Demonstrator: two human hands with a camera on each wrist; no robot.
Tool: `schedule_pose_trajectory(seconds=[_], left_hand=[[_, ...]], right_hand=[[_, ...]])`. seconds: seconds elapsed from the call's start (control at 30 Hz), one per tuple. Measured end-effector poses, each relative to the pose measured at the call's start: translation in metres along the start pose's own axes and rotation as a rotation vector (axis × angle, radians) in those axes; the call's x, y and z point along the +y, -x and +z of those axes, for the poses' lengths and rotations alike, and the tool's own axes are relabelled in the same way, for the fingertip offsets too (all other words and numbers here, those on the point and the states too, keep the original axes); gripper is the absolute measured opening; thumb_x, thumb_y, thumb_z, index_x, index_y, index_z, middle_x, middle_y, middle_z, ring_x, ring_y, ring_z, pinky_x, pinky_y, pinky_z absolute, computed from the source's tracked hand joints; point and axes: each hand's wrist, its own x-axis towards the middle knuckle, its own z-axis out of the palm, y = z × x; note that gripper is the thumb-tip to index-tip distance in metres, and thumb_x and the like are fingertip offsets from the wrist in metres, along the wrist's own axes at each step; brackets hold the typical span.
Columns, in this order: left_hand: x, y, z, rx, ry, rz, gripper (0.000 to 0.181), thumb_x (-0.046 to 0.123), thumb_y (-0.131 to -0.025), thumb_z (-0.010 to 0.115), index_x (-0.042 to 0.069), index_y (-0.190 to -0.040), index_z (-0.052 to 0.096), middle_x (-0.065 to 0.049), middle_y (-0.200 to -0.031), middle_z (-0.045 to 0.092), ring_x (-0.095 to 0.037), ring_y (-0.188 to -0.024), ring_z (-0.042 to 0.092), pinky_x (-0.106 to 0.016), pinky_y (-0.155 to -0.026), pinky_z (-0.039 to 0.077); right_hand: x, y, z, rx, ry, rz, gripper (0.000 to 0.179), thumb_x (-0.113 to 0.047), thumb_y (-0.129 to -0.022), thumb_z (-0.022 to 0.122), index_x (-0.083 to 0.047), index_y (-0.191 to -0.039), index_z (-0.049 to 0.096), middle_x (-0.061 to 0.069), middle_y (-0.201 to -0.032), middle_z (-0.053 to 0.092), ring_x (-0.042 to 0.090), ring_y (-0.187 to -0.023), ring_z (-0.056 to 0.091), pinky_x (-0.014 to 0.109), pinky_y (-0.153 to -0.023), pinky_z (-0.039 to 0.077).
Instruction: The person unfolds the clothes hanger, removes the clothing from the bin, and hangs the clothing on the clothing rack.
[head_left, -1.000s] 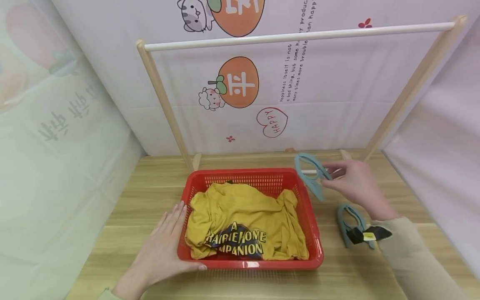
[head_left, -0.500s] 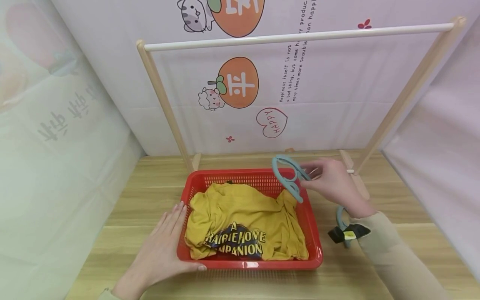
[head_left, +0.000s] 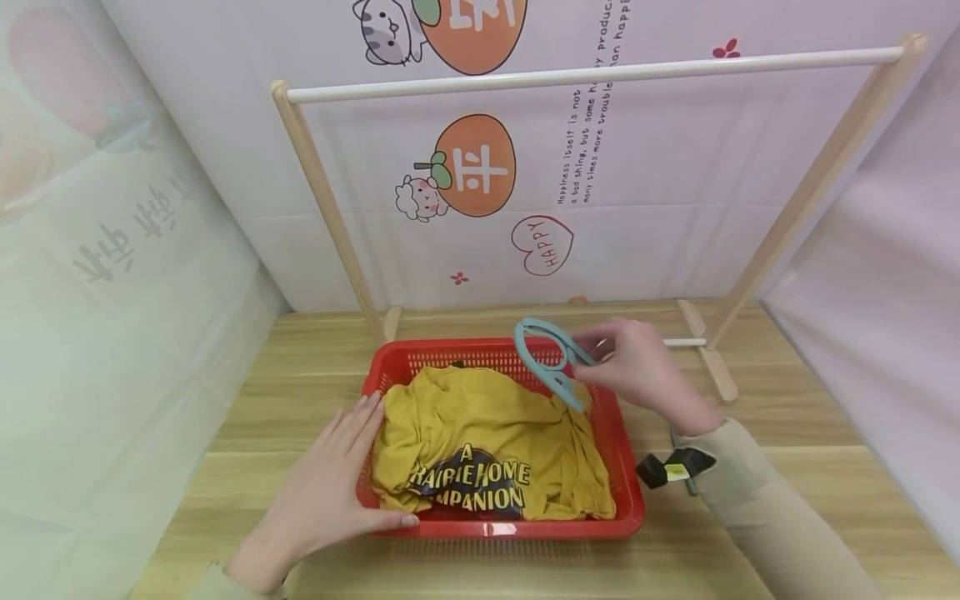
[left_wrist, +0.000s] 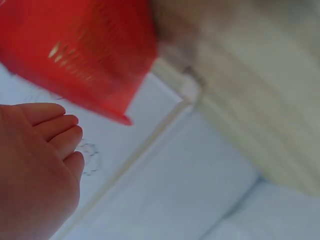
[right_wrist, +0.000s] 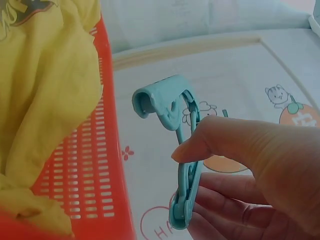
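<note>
A red plastic basket (head_left: 517,528) stands on the wooden table. Inside it lies a crumpled yellow T-shirt (head_left: 480,417) with dark printed lettering. My left hand (head_left: 322,492) lies at the basket's left side, fingers extended to the rim and thumb along the front left corner. Between thumb and fingers my right hand (head_left: 626,362) pinches a teal plastic clothes clip (head_left: 534,358), raised over the basket's back right part. The right wrist view shows the thumb pressing this clip's (right_wrist: 186,170) side. A second teal clip (head_left: 692,485) is mostly hidden under the right wrist.
Behind the basket stands a drying rack with a white top bar (head_left: 600,77) and wooden posts (head_left: 813,196). A printed white cloth (head_left: 645,242) hangs behind it, and pale cloth walls (head_left: 112,358) flank the wooden tabletop (head_left: 300,375).
My right hand has carried the clip leftward, from beside the basket to over its back right part. The second clip has become mostly covered. My left hand has shifted slightly onto the rim.
</note>
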Motion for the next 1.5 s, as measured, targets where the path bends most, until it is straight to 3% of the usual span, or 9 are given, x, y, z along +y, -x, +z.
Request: schedule_pose_trajectory(seconds=[0.27, 0.47, 0.57, 0.7, 0.83, 0.97, 1.17, 1.5], left_hand=[[0.017, -0.046, -0.029, 0.177, 0.068, 0.198, 0.109, 0.067, -0.079, 0.077, 0.001, -0.156, 0.036, -0.010, -0.163, 0.030, -0.028, -0.149, 0.028, -0.049, -0.120, 0.024], [0.028, -0.082, -0.036, 0.319, 0.115, 0.393, 0.087, 0.038, -0.078, 0.090, -0.002, -0.146, 0.052, -0.014, -0.152, 0.048, -0.030, -0.141, 0.043, -0.048, -0.116, 0.033], [0.033, -0.098, -0.033, 0.345, 0.124, 0.459, 0.080, 0.029, -0.077, 0.092, -0.001, -0.141, 0.057, -0.014, -0.146, 0.055, -0.031, -0.136, 0.050, -0.049, -0.113, 0.038], [0.040, -0.115, -0.025, 0.325, 0.129, 0.511, 0.071, 0.019, -0.075, 0.094, 0.000, -0.136, 0.063, -0.013, -0.137, 0.063, -0.030, -0.129, 0.057, -0.044, -0.113, 0.039], [0.045, -0.127, -0.016, 0.335, 0.140, 0.531, 0.064, 0.013, -0.074, 0.094, 0.001, -0.131, 0.067, -0.013, -0.132, 0.066, -0.028, -0.125, 0.060, -0.040, -0.113, 0.039], [0.047, -0.134, -0.006, 0.404, 0.134, 0.524, 0.050, 0.010, -0.075, 0.093, 0.005, -0.121, 0.074, -0.011, -0.125, 0.070, -0.026, -0.118, 0.065, -0.038, -0.108, 0.045], [0.048, -0.136, 0.004, 0.482, 0.136, 0.482, 0.026, 0.009, -0.080, 0.088, 0.008, -0.105, 0.080, -0.003, -0.106, 0.076, -0.020, -0.099, 0.071, -0.033, -0.095, 0.055], [0.047, -0.133, 0.002, 0.466, 0.177, 0.399, 0.027, 0.005, -0.080, 0.087, 0.008, -0.105, 0.077, -0.002, -0.098, 0.077, -0.017, -0.087, 0.073, -0.033, -0.078, 0.061]], right_hand=[[-0.008, -0.003, 0.004, -0.014, 0.020, -0.043, 0.037, -0.010, -0.078, 0.086, -0.002, -0.113, 0.076, 0.002, -0.091, 0.072, 0.019, -0.082, 0.068, 0.036, -0.071, 0.059], [-0.014, -0.004, 0.006, -0.016, 0.040, -0.064, 0.038, -0.011, -0.077, 0.087, -0.003, -0.112, 0.076, 0.000, -0.088, 0.073, 0.016, -0.080, 0.068, 0.036, -0.072, 0.058], [-0.018, -0.005, 0.007, -0.022, 0.040, -0.073, 0.039, -0.012, -0.077, 0.087, -0.002, -0.113, 0.076, 0.000, -0.088, 0.073, 0.015, -0.079, 0.068, 0.036, -0.071, 0.059], [-0.024, -0.005, 0.008, -0.035, 0.028, -0.089, 0.040, -0.013, -0.076, 0.089, -0.003, -0.113, 0.076, 0.000, -0.088, 0.073, 0.014, -0.078, 0.068, 0.034, -0.069, 0.058], [-0.030, -0.005, 0.010, -0.052, 0.029, -0.105, 0.039, -0.014, -0.076, 0.089, -0.003, -0.111, 0.077, -0.001, -0.088, 0.073, 0.013, -0.077, 0.068, 0.032, -0.068, 0.058], [-0.035, -0.005, 0.013, -0.082, 0.040, -0.096, 0.036, -0.014, -0.076, 0.088, -0.006, -0.109, 0.078, -0.003, -0.084, 0.072, 0.013, -0.074, 0.066, 0.032, -0.064, 0.057], [-0.041, -0.005, 0.018, -0.142, 0.021, -0.073, 0.033, -0.015, -0.078, 0.088, -0.007, -0.108, 0.078, -0.003, -0.085, 0.072, 0.013, -0.076, 0.067, 0.031, -0.069, 0.059], [-0.042, -0.003, 0.018, -0.098, -0.068, -0.117, 0.020, -0.017, -0.085, 0.084, -0.009, -0.103, 0.080, 0.000, -0.093, 0.076, 0.013, -0.080, 0.072, 0.032, -0.072, 0.061]])
